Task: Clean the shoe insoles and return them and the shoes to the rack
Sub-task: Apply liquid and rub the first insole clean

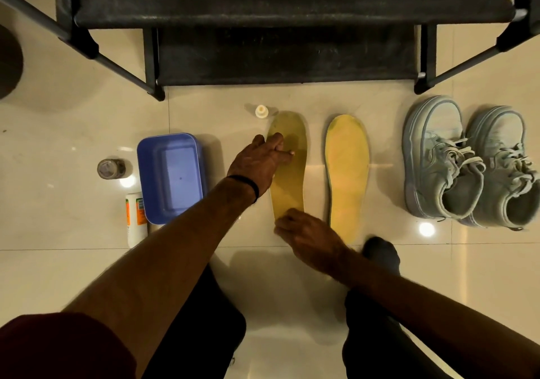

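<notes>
- While the left hand (257,162) is reaching forward, its straightened fingers (280,152) are lying flat and released on the toe half of the darker yellow insole (287,180), pressing it to the floor (73,276).
- The right hand (306,237) is resting at the heel end of that same insole, its fingers curling over the edge; whether they are actually pinching it I cannot tell.
- A black band (248,187) is circling the left wrist.
- A second, brighter yellow insole (346,174) is lying just beside the first, to its right, apart from it.
- Two pale grey-blue laced shoes (467,162) are sitting side by side on the floor further right, toes pointing at the rack (286,22).
- The black rack is standing beyond the insoles, at the top of the view.
- A small white cap (261,111) is sitting near the toe of the darker insole.
- A blue plastic tub (171,177) is lying left of the hands, with a small jar (111,168) and a white and orange bottle (136,218) beside it.
- A foot in a dark sock (381,251) is showing just behind the right hand.
</notes>
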